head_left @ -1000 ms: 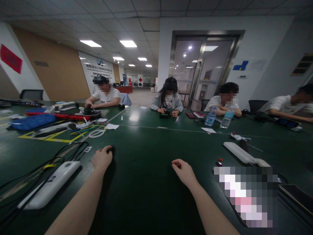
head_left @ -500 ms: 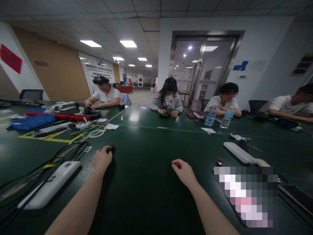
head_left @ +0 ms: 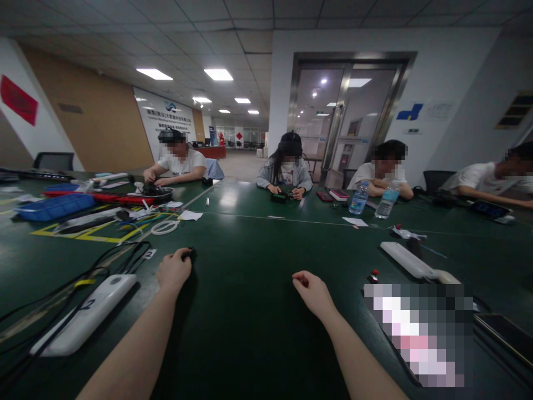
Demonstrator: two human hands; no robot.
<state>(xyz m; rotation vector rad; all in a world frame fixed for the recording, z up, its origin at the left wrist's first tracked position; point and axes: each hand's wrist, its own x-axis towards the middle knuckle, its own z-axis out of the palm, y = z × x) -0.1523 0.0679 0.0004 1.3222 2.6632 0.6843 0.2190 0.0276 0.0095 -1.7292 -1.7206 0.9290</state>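
My left hand [head_left: 174,270] rests on the dark green table [head_left: 258,261], fingers curled round a small black object [head_left: 190,254] that pokes out past my fingertips. To its right my right hand [head_left: 313,291] lies on the table in a loose fist; I cannot make out anything in it. A white power strip [head_left: 85,319] marked with a 2 lies left of my left forearm, with black cables [head_left: 104,261] running past it.
Another white power strip [head_left: 407,259] and a small red-and-black part [head_left: 373,275] lie to the right. A dark phone [head_left: 506,331] sits at the right edge. Several people sit across the table with two water bottles [head_left: 358,198]. Blue trays [head_left: 54,206], wires and yellow tape lie far left.
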